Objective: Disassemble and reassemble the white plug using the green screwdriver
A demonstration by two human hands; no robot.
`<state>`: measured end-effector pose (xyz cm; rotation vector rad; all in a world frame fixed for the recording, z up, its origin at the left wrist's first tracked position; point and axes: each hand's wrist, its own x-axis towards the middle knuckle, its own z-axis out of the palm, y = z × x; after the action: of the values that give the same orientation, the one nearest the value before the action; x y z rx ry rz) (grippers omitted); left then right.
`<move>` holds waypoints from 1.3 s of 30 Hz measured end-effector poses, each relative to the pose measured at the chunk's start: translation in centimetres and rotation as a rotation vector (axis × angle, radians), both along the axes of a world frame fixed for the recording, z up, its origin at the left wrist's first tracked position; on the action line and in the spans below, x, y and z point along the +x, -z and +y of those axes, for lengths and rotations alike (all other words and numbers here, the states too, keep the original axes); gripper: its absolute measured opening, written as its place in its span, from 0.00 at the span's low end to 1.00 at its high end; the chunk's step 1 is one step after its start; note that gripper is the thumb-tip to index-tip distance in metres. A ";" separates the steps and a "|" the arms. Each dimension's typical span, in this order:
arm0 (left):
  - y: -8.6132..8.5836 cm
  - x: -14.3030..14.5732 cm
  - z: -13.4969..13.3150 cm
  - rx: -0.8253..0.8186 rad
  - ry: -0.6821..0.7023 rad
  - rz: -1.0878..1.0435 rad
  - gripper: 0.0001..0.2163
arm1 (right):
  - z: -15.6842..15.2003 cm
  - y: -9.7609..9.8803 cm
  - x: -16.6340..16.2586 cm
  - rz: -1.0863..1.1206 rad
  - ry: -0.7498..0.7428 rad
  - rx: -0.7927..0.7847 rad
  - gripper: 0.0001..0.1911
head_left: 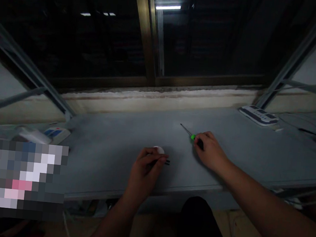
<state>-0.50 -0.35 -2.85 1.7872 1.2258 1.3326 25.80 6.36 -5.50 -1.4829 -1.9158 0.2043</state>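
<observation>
My right hand point(209, 150) is closed around the dark handle of a screwdriver point(187, 130) with a green collar. Its thin metal shaft points up and to the left, over the grey tabletop point(112, 132). Left of it, my left hand point(148, 166) pinches a small item with two short dark prongs point(167, 162) sticking out to the right. A white rounded piece point(159, 149) shows just behind those fingers. Whether the white piece and the prongs belong together I cannot tell, as my fingers cover most of them.
A white and dark power strip point(259, 115) lies at the back right, with cables beyond it. Another white and blue device point(57, 135) sits at the left, near a pixelated patch. Metal frame posts point(282, 76) rise on both sides before a dark window.
</observation>
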 end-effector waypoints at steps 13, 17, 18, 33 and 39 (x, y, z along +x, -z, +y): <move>-5.8 1.3 11.8 0.116 0.068 0.518 0.08 | 5.7 -4.8 -2.8 -0.192 -0.166 -0.202 0.11; -4.4 2.1 13.5 0.173 0.044 0.499 0.09 | 6.4 -4.9 -3.7 -0.201 -0.182 -0.202 0.11; -4.0 2.2 13.6 0.187 0.043 0.492 0.09 | 6.4 -4.8 -3.8 -0.200 -0.182 -0.194 0.12; -3.3 1.7 13.7 0.224 0.116 0.434 0.08 | 6.0 -3.9 -3.6 -0.139 -0.203 -0.068 0.09; -3.4 1.8 13.5 0.243 0.122 0.454 0.08 | 6.0 -4.0 -3.6 -0.142 -0.190 -0.079 0.10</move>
<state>1.34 13.11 0.60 2.3920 1.1901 1.0751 22.19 12.39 -1.46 -1.3975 -2.1881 0.2702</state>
